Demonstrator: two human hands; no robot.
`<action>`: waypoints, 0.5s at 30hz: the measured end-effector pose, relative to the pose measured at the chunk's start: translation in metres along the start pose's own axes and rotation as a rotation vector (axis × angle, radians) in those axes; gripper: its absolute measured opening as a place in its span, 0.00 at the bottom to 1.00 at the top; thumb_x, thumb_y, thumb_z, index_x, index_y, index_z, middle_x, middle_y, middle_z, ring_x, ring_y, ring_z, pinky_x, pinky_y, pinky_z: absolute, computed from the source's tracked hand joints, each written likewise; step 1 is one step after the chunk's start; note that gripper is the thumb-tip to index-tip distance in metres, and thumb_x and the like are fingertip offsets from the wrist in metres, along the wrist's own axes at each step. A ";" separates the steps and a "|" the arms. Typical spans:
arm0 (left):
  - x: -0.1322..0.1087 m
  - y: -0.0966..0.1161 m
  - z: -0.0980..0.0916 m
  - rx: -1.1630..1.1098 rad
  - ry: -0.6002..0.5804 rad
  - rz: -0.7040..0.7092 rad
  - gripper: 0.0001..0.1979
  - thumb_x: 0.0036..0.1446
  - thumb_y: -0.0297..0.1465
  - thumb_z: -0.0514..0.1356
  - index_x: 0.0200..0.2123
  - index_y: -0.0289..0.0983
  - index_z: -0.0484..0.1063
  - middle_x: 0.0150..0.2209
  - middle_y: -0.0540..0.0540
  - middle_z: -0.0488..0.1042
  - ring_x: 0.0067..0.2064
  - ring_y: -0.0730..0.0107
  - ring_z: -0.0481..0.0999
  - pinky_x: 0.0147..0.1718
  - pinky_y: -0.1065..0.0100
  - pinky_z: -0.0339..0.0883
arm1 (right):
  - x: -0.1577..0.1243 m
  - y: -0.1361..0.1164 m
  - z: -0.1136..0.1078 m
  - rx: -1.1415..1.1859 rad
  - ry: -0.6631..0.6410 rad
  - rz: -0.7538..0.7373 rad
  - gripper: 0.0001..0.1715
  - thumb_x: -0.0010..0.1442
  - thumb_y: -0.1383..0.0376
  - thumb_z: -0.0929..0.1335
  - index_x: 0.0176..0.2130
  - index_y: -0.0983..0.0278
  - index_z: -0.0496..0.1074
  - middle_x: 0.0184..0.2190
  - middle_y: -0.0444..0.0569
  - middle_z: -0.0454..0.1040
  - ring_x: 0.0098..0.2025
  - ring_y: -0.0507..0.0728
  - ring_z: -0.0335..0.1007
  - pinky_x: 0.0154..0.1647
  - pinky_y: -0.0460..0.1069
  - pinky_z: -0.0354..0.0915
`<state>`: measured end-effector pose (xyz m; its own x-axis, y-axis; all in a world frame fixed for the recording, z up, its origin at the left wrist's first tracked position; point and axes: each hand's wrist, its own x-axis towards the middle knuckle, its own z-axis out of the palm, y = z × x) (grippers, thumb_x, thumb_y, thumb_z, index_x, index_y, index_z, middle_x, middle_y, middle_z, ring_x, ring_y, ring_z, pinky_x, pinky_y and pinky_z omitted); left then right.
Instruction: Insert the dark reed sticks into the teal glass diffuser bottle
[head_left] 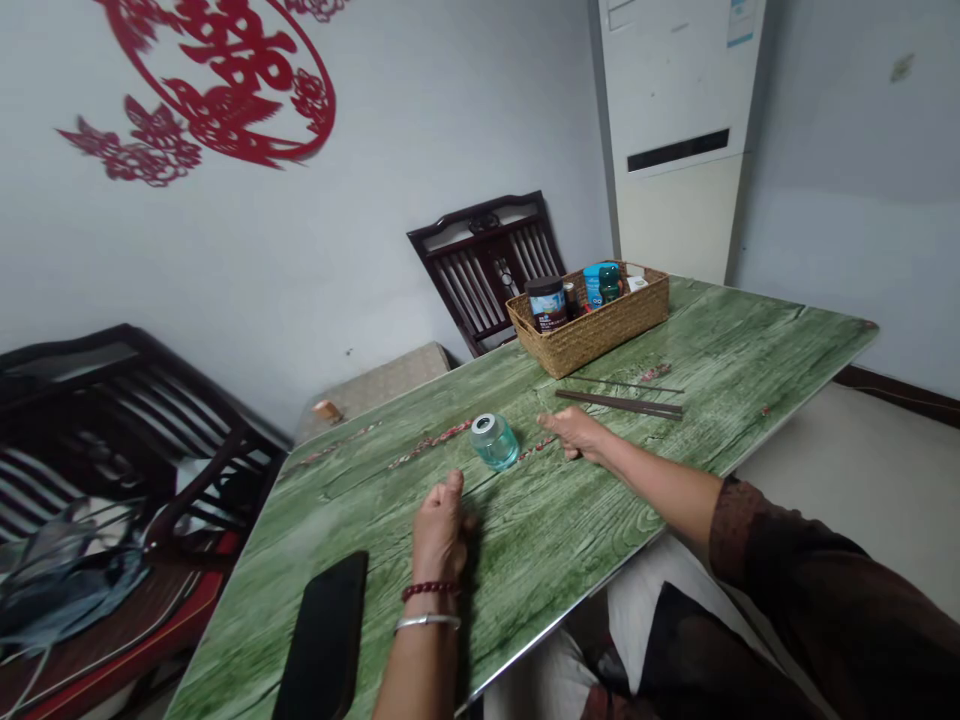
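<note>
My left hand rests on the green table, fingers curled in with the thumb up and nothing visible in them; it wears a red bead bracelet and a silver bangle. My right hand lies flat on the table with its fingers stretched toward a small teal glass jar with a silver lid, just short of touching it. Dark chopsticks lie just beyond my right hand.
A black phone lies left of my left wrist. A wicker basket holding jars stands at the far side. Dark wooden chairs stand behind and left of the table. A white standing air conditioner is in the corner.
</note>
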<state>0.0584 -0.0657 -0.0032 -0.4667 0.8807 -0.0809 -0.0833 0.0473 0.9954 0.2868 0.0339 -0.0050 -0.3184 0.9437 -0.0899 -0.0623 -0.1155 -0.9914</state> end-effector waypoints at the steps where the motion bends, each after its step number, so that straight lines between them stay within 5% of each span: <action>1: 0.000 -0.002 0.002 0.047 0.006 0.026 0.39 0.33 0.62 0.75 0.21 0.42 0.53 0.17 0.62 0.51 0.19 0.80 0.52 0.17 0.73 0.53 | 0.000 0.005 0.003 -0.049 -0.008 -0.016 0.44 0.41 0.32 0.78 0.19 0.57 0.52 0.12 0.30 0.44 0.16 0.44 0.38 0.14 0.43 0.43; 6: 0.002 -0.008 0.002 0.112 0.009 0.086 0.37 0.36 0.57 0.75 0.20 0.42 0.52 0.18 0.62 0.51 0.20 0.79 0.53 0.18 0.72 0.55 | 0.001 0.015 0.007 -0.218 -0.037 -0.128 0.39 0.46 0.35 0.76 0.17 0.60 0.60 0.13 0.32 0.46 0.16 0.45 0.41 0.14 0.42 0.42; 15: 0.002 -0.012 0.001 0.135 0.025 0.118 0.37 0.35 0.61 0.73 0.20 0.42 0.52 0.17 0.62 0.51 0.20 0.79 0.53 0.18 0.73 0.55 | -0.001 0.011 0.004 -0.240 -0.009 -0.112 0.40 0.46 0.34 0.74 0.18 0.58 0.54 0.13 0.33 0.46 0.16 0.46 0.45 0.16 0.44 0.41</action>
<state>0.0596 -0.0639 -0.0148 -0.4879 0.8721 0.0376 0.0920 0.0085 0.9957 0.2827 0.0308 -0.0153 -0.3307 0.9435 0.0219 0.1283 0.0679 -0.9894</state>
